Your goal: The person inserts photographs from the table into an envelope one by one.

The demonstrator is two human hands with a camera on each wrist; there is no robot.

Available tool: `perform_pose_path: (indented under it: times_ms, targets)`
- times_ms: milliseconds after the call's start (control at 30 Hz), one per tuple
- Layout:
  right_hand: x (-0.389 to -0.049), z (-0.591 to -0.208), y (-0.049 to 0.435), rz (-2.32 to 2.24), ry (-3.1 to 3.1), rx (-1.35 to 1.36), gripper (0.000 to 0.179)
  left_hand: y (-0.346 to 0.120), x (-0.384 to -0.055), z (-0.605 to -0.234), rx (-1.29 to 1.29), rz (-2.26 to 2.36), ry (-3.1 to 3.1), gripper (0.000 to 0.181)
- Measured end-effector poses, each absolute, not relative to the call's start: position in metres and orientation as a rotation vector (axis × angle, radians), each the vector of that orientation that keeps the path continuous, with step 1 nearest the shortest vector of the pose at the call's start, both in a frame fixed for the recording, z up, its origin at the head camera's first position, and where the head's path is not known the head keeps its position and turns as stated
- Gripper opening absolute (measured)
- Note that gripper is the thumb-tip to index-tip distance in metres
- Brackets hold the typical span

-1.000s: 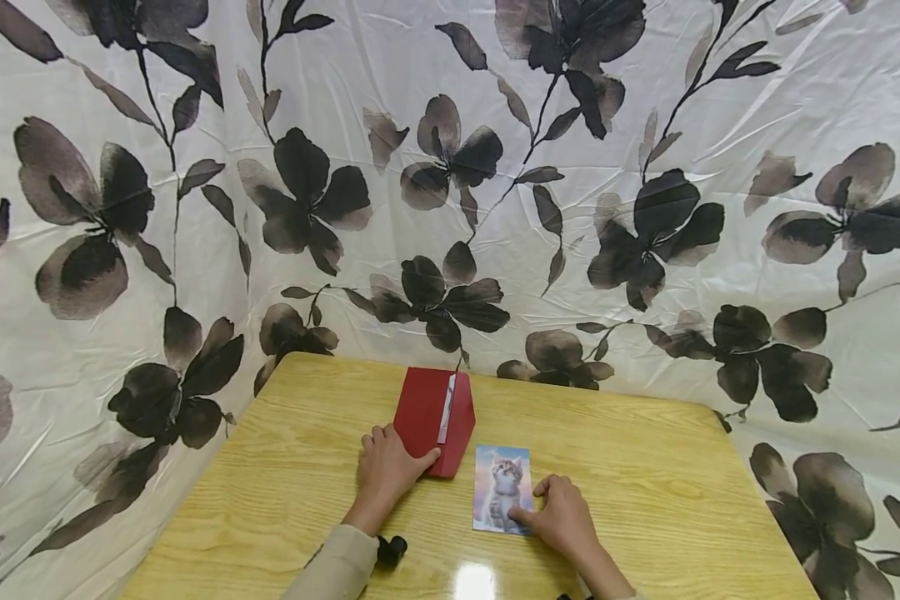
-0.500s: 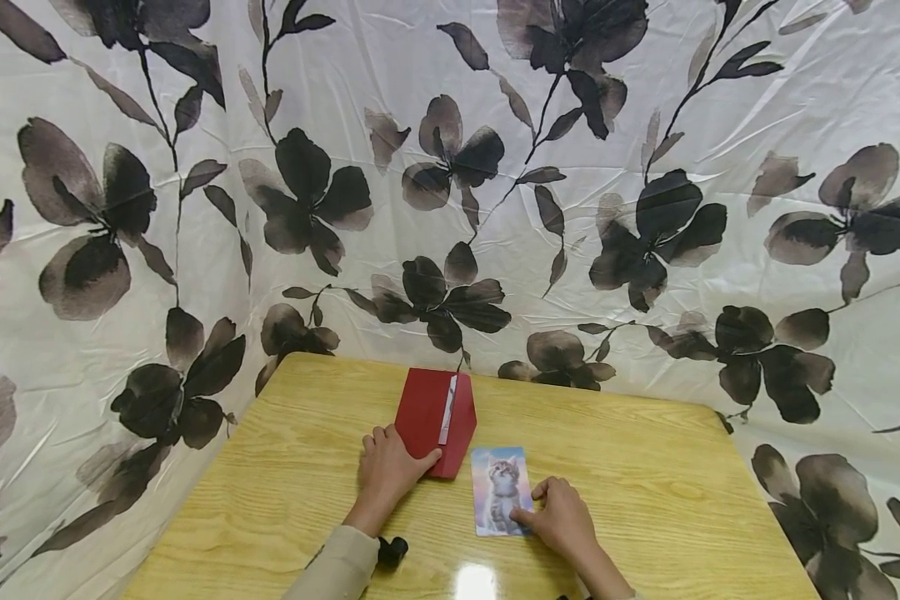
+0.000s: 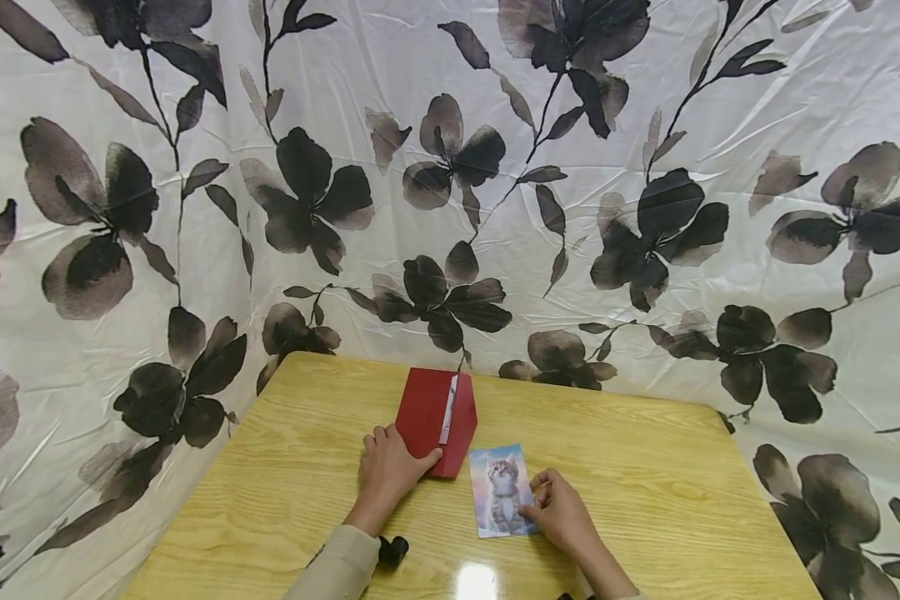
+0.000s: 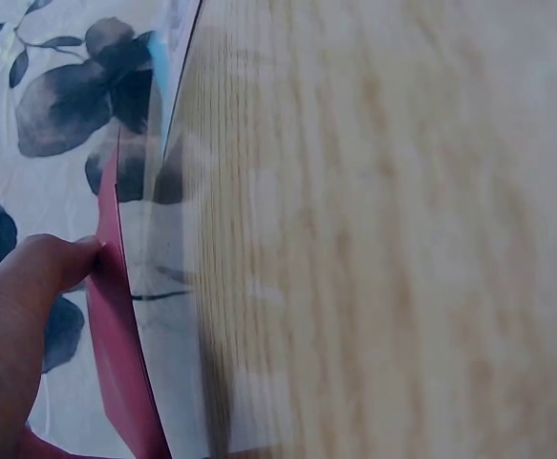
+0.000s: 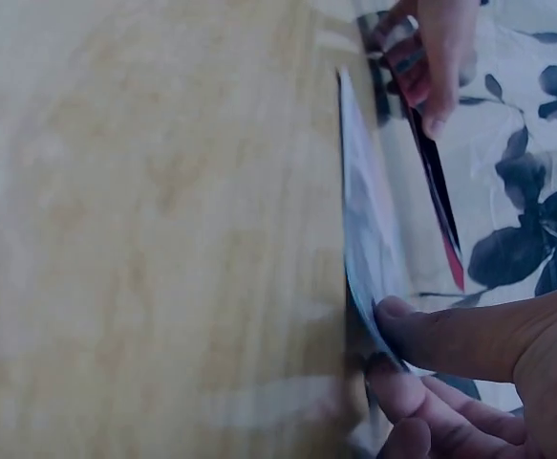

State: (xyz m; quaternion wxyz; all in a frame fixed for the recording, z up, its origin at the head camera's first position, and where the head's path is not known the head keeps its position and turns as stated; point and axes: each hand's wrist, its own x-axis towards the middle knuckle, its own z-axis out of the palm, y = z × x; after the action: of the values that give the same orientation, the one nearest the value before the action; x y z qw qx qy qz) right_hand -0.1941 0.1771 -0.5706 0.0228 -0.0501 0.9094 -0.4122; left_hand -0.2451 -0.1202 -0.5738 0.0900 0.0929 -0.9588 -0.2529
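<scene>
A red envelope [image 3: 420, 404] with its pointed flap unfolded to the right is held by my left hand [image 3: 390, 471] at the near edge. The left thumb [image 4: 68, 260] lies on its upper face. A strip of white paper [image 3: 447, 408] shows at the envelope's opening. To the right of it is a picture card [image 3: 501, 487] of a kitten against a pink and blue sky. My right hand [image 3: 562, 510] pinches the card's lower right edge between thumb and fingers. In the right wrist view the card [image 5: 369, 215] stands slightly bowed, near the tabletop.
Both things are at a yellow wood-grain table [image 3: 645, 475] with rounded far corners. A floral sheet [image 3: 555, 275] hangs close behind the table's far edge. A black strap piece [image 3: 392, 551] sits at my left wrist.
The card has shifted slightly left toward the envelope and tilted a little counterclockwise in my right hand. The left hand and the envelope stay in place.
</scene>
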Motion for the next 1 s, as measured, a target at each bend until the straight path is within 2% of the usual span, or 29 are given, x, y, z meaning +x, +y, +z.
perform_pose_path:
  times_ms: [133,367,767,1000]
  targets:
    - [-0.198,-0.567,0.185,-1.346,2.732,-0.141,0.037,-0.120,-0.245,-0.574,0.280,-0.753,-2.863,0.101]
    - [-0.212,-0.557,0.197,-1.445,2.703,-0.007,0.016,-0.119,-0.245,-0.574,0.274,-0.741,-2.862,0.100]
    - [-0.230,-0.546,0.198,-1.558,2.737,0.086,0.020,-0.119,-0.246,-0.575,0.290,-0.745,-2.870,0.098]
    - [-0.242,-0.539,0.190,-1.805,2.692,0.146,0.022,-0.119,-0.247,-0.575,0.288,-0.731,-2.867,0.098]
